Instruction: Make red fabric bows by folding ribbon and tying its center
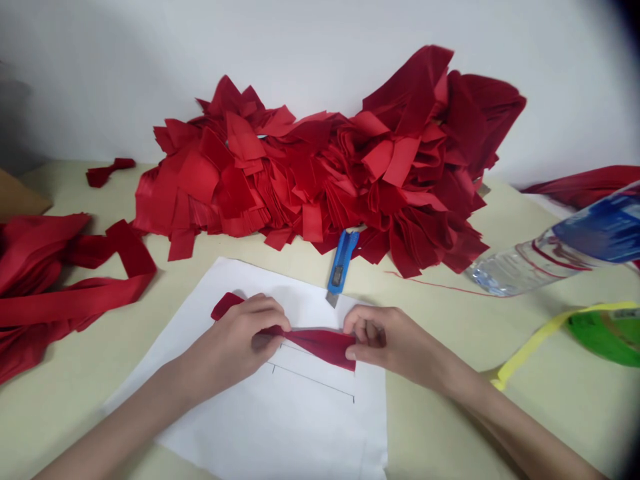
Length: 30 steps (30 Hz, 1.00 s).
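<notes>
Fingers of the left hand (247,328) and right hand (377,337) pinch a dark-red fabric strip (320,345), gathered narrow mid-length, flaring to a straight end.

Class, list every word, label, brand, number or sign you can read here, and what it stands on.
No text can be read.
Blue cutter: dark marking, too small and blurred.
Green disc: faint marking, too blurred.
Bottle: blue area, no legible lettering.
White paper: drawn lines with end ticks, no words or numbers visible.
</notes>
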Motion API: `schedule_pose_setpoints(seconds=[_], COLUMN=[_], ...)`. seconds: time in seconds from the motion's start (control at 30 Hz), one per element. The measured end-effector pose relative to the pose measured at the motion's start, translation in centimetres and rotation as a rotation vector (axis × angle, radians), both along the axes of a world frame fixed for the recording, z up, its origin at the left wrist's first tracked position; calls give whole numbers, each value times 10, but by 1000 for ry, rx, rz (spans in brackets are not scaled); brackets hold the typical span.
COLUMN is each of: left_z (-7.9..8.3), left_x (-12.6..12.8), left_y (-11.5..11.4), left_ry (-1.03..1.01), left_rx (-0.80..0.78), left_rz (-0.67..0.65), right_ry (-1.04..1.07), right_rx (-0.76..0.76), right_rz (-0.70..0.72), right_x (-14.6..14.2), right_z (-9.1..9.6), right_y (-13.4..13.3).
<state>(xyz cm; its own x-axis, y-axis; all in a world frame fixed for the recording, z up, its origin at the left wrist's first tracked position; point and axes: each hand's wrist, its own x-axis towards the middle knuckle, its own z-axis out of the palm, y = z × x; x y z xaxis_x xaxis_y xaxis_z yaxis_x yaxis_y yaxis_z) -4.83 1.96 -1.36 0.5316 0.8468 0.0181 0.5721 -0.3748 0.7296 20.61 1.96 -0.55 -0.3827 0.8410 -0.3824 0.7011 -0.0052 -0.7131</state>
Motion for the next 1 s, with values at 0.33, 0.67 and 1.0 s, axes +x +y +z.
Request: schedule_pose_setpoints(seconds=[0.33, 0.67, 1.0], left_z=[3, 1, 4], left_x=[-2, 0, -1], left_y=[-4, -3, -7], left_ry=[147, 291, 133], left_rx=[134, 419, 145], left_rz=[-53, -89, 99], right_ry=[12, 231, 327], right_rx=[9, 213, 130], right_rz=[-2, -144, -149], right_x=[-2, 10, -8], right_z=[4, 15, 17], right_y=[-2, 4, 5])
